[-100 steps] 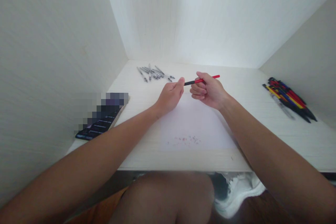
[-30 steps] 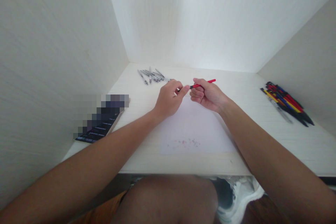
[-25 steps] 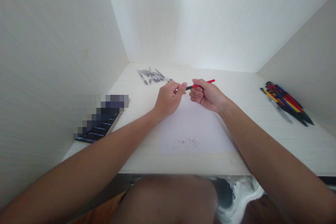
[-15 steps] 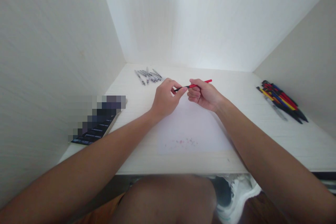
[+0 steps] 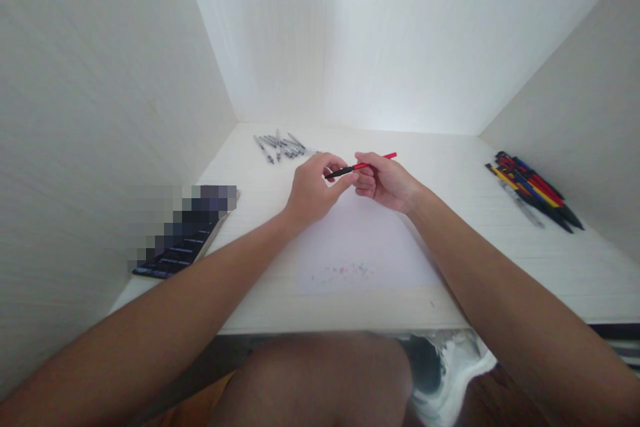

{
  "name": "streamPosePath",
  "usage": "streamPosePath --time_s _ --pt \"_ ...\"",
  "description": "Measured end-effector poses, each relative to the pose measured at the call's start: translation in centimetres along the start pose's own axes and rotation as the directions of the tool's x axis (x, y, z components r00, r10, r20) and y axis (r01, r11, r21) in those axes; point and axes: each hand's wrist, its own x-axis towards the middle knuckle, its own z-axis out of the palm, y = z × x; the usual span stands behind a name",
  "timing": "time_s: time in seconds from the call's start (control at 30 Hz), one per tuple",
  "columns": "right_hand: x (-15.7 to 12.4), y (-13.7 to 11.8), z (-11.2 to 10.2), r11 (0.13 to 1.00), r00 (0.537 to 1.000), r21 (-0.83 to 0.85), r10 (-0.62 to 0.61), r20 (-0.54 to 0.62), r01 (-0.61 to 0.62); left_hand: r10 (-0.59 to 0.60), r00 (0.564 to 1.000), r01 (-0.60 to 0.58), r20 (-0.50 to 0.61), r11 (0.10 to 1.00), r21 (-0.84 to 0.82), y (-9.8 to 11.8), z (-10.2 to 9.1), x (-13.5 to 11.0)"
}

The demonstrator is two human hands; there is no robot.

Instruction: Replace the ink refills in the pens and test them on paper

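My right hand (image 5: 385, 181) is closed round a red pen with a black tip end (image 5: 361, 166), held above the white desk (image 5: 465, 173). My left hand (image 5: 315, 188) is curled with thumb and fingertips pinched at the pen's black end. Both hands hover over the far edge of a white sheet of paper (image 5: 363, 250) that carries small coloured scribbles near its front edge.
A cluster of grey pen refills (image 5: 280, 145) lies at the back left. A pile of coloured pens (image 5: 533, 190) lies at the right by the side wall. A dark phone (image 5: 177, 247) rests at the left edge. White walls enclose the desk on three sides.
My left hand has gone from touching the pen's tip with an outstretched thumb to pinching its black end with curled fingers. More of the black end now shows between the hands.
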Motion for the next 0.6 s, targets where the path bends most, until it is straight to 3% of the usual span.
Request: streamPosePath --time_s 0.6 --pt "-0.16 0.03 -0.27 0.996 1.000 -0.090 0.010 0.019 -0.008 0.039 0.999 -0.039 -0.014 0.998 0.046 0.53 -0.07 0.10"
